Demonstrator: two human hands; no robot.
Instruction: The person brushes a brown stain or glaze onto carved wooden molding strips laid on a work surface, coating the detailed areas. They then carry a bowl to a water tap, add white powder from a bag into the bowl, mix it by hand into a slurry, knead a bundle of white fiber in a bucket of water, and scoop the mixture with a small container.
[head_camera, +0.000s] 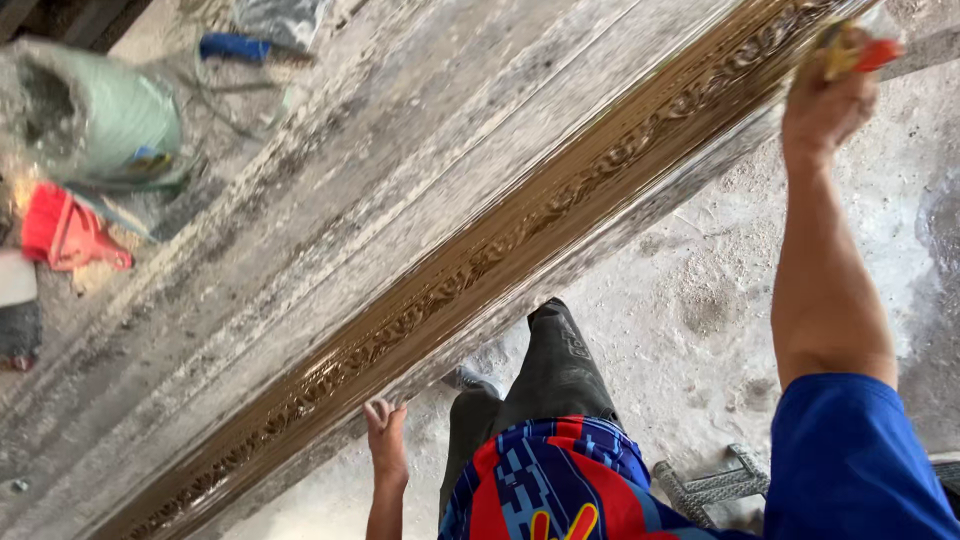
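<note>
A long carved moulding, glossy gold-brown with a raised leaf pattern, runs diagonally across a dusty grey workbench, from the lower left to the upper right of the view. The person's right hand is stretched out to the moulding's far upper end, its fingers closed around a paintbrush with a red ferrule and gold-stained bristles that lie against the carved face. The left hand rests on the near lower edge of the moulding, fingertips curled against its underside; it touches the wood, but whether it truly clamps it cannot be told.

On the far side of the moulding, toward the left end of the bench, a pale green sack lies crumpled on its side with its mouth open, a small blue and yellow label patch on its lower edge. Just below the sack sits a red plastic scraper-like tool. Above the sack, further along the bench, lies a blue handle beside a grey plastic bag.

On the near side of the moulding, the person's dark trouser leg stands on a sandy concrete floor.
</note>
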